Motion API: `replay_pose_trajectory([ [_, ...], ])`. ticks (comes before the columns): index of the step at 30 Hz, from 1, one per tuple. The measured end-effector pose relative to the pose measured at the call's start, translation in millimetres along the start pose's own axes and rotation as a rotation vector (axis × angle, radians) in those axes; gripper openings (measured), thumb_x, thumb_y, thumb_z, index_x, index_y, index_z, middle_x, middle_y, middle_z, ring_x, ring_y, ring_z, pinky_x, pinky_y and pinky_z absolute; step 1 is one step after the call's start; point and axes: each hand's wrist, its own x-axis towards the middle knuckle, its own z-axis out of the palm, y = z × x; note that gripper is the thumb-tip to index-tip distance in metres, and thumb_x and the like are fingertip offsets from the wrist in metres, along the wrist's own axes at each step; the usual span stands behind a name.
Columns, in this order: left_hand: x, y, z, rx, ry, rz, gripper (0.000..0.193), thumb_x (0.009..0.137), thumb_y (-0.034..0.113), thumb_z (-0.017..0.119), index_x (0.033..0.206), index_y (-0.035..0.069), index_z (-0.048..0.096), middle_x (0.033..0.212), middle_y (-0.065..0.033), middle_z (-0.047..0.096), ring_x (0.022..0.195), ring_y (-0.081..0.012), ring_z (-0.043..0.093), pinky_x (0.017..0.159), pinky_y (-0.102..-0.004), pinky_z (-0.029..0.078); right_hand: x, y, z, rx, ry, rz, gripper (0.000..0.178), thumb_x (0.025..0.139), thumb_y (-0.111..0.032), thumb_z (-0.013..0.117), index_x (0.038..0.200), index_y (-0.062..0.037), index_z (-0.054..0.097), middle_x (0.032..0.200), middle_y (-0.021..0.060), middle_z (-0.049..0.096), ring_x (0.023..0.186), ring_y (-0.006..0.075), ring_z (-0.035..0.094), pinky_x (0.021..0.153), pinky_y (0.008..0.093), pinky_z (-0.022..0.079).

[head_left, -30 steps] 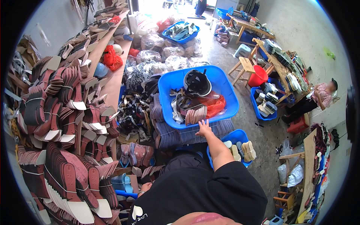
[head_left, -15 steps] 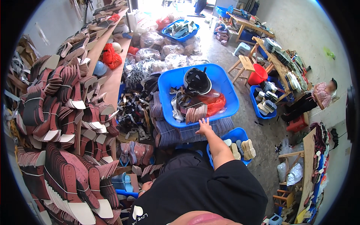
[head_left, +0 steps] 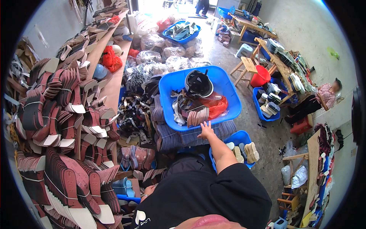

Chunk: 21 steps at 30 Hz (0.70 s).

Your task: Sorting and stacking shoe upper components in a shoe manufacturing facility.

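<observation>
My right hand (head_left: pixel 206 131) reaches forward with its fingers spread, at the near rim of a big blue plastic tub (head_left: pixel 164 108). Its fingertips lie just beside a bundle of pink-edged soles (head_left: pixel 198 116) inside the tub; whether they touch it I cannot tell. Also in the tub are a black helmet (head_left: pixel 199 84) lying with its hollow side up, a red plastic bag (head_left: pixel 216 107) and some pale straps. Down by my body, my left hand (head_left: pixel 149 189) is partly hidden and its fingers do not show clearly. Near it are light-blue slippers (head_left: pixel 124 187) in a blue container.
Tied stacks of dark red soles (head_left: pixel 68 183) crowd the left side. Striped bundles (head_left: pixel 171 137) lie under the tub. A smaller blue tub (head_left: pixel 244 135) holds pale soles. Right of it stand a wooden stool (head_left: pixel 248 65), a red bucket (head_left: pixel 260 75) and a person (head_left: pixel 326 95) by the wall.
The view has shifted slightly. My right hand stays at the tub's rim, and the left hand remains low by my body. Someone's legs show more in the far doorway.
</observation>
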Motion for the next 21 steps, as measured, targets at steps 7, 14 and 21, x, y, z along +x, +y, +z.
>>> replay_pose_trajectory([
  [7, -6.8, 21.7, -1.5, -0.04, -0.04, -0.037, 0.032, 0.087, 0.028, 0.052, 0.105, 0.004, 0.064, 0.102, -0.0163, 0.064, 0.095, -0.0311, 0.061, 0.083, -0.0367, 0.047, 0.3, 4.0, 1.7, -0.01, 0.001, -0.006, 0.099, 0.065, -0.04, 0.078, 0.143, -0.0182, 0.021, 0.151, 0.0071, 0.009, 0.138, 0.0364, -0.003, 0.104, 0.0553, 0.027],
  [14, 2.1, 0.7, 6.3, -0.025, 0.019, -0.048, 0.032, 0.085, 0.028, 0.056, 0.104, 0.003, 0.064, 0.1, -0.0158, 0.065, 0.093, -0.03, 0.062, 0.081, -0.0359, 0.047, 0.2, 4.0, -0.4, -0.013, 0.005, -0.023, 0.099, 0.065, -0.041, 0.078, 0.143, -0.0188, 0.021, 0.151, 0.0059, 0.009, 0.139, 0.0353, -0.002, 0.104, 0.0542, 0.028],
  [21, 3.6, -5.7, -4.1, -0.029, 0.047, -0.035, 0.027, 0.084, 0.025, 0.056, 0.1, 0.006, 0.066, 0.093, -0.0148, 0.067, 0.089, -0.028, 0.063, 0.079, -0.0356, 0.048, 3.8, 4.0, 0.4, -0.033, -0.027, -0.031, 0.1, 0.065, -0.041, 0.077, 0.143, -0.019, 0.02, 0.151, 0.0058, 0.01, 0.139, 0.0348, -0.002, 0.104, 0.0538, 0.028],
])
